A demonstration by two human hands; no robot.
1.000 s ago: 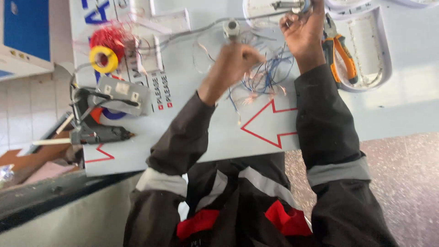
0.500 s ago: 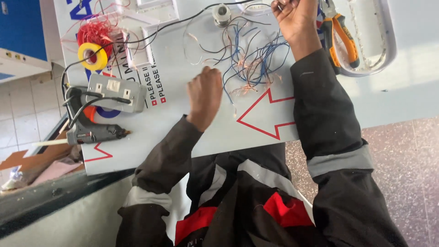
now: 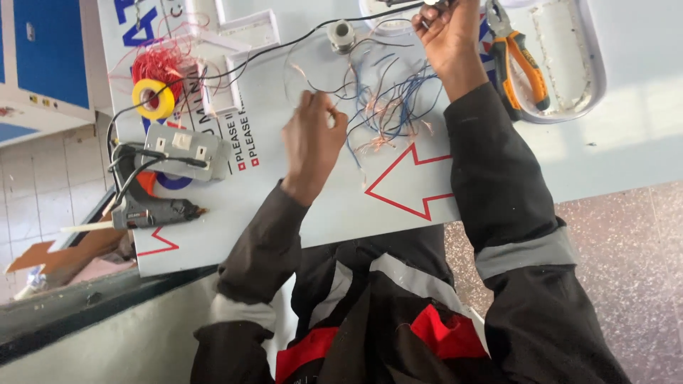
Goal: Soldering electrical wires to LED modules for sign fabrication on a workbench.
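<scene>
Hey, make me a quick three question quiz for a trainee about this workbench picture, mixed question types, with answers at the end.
1. True or false: the pliers with orange handles are held in the right hand.
2. Multiple choice: the left hand rests beside A) the roll of yellow tape, B) the tangle of loose wires, C) the glue gun.
3. Fill in: the printed arrow on the white board is outlined in ____.

Key: 1 false, the pliers lie on the board next to that hand; 2 B; 3 red.
</scene>
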